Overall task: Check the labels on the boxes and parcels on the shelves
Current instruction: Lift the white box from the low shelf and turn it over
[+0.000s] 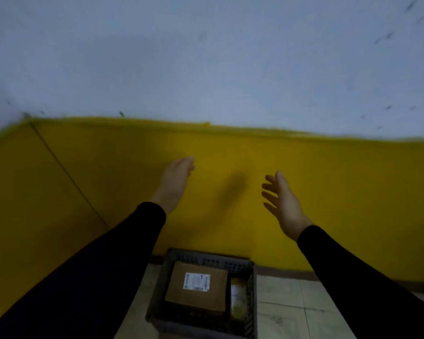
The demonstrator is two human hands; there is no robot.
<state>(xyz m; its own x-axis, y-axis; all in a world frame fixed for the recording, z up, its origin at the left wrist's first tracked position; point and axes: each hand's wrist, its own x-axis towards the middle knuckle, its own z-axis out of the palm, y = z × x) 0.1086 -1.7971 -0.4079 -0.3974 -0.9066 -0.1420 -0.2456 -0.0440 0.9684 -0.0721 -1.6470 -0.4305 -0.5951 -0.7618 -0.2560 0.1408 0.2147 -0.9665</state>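
A brown cardboard box with a white printed label on top lies in a dark plastic crate on the floor, low in the middle of the head view. A second, smaller parcel stands at its right inside the crate. My left hand and my right hand are raised in front of the wall, well above the crate, fingers straight and holding nothing. Both arms wear black sleeves. The picture is blurred.
The wall ahead is yellow below and pale grey above, with a corner at the left. Light floor tiles lie to the right of the crate. No shelves are in view.
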